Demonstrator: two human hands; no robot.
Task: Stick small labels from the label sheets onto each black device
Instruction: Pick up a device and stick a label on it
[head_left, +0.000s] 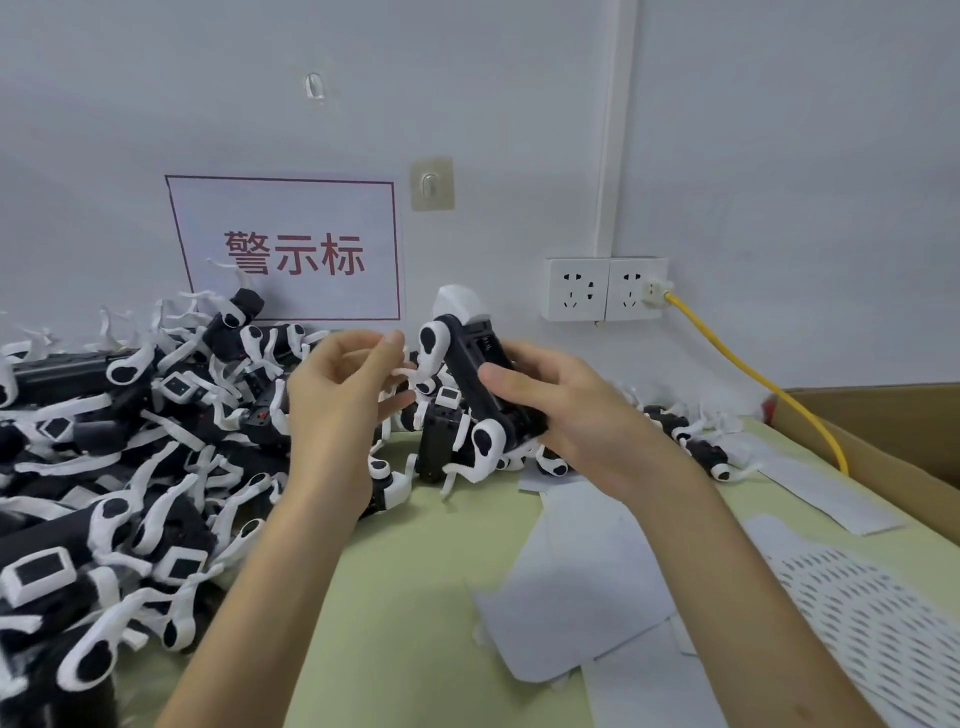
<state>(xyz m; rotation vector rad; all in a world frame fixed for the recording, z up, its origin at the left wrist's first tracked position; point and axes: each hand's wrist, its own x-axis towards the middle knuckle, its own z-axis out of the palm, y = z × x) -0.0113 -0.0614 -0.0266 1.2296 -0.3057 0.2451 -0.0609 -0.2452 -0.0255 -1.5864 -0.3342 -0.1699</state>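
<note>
Head view: a person's right hand (563, 415) curls its fingers and thumb around a black device (480, 376), held tilted above the green table (395, 571). Just left of that grip, the left hand (337, 400) hovers, fingers loosely curled, thumb and fingertips apart. A pile of devices (130, 441) lies farther left of the grip; label sheets (576, 577) lie below it, nearer the camera.
</note>
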